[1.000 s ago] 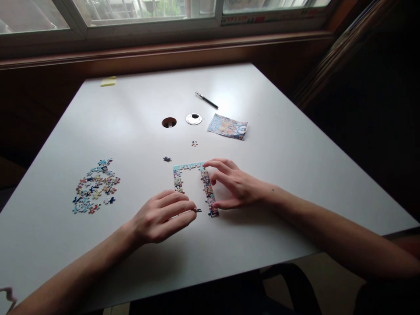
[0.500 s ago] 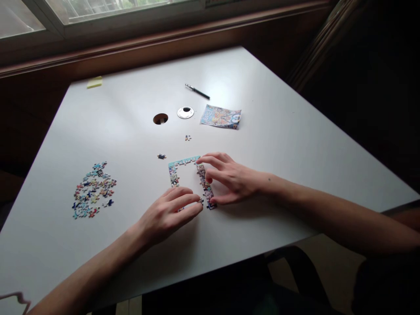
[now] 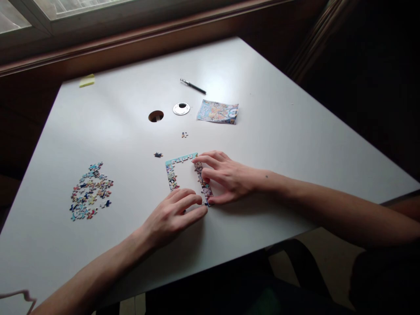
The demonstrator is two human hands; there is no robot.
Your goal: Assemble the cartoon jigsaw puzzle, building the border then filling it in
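A jigsaw puzzle border (image 3: 181, 158) forms a rectangular frame with white table showing inside it. My right hand (image 3: 226, 177) spans its right side, index fingertip by the top corner and thumb by the bottom corner, gripping that strip between them. Over the bottom side lies my left hand (image 3: 175, 212), its thumb and fingers closing on the strip near the bottom right corner and hiding most of it. A dark loose puzzle piece (image 3: 158, 155) lies just beyond the frame's top left corner. Farther back is another small piece or joined pair (image 3: 184, 135).
A pile of loose puzzle pieces (image 3: 92, 192) spreads on the white table (image 3: 131, 253) at the left. Toward the back are a picture packet (image 3: 218, 112), a pen (image 3: 193, 86), a round metal cover (image 3: 181, 109), a cable hole (image 3: 155, 116) and a yellow sticky pad (image 3: 87, 80).
The gap at the frame's bottom right corner has narrowed. My left hand has shifted slightly right along the bottom strip. The view has moved a little; my right hand keeps its pose.
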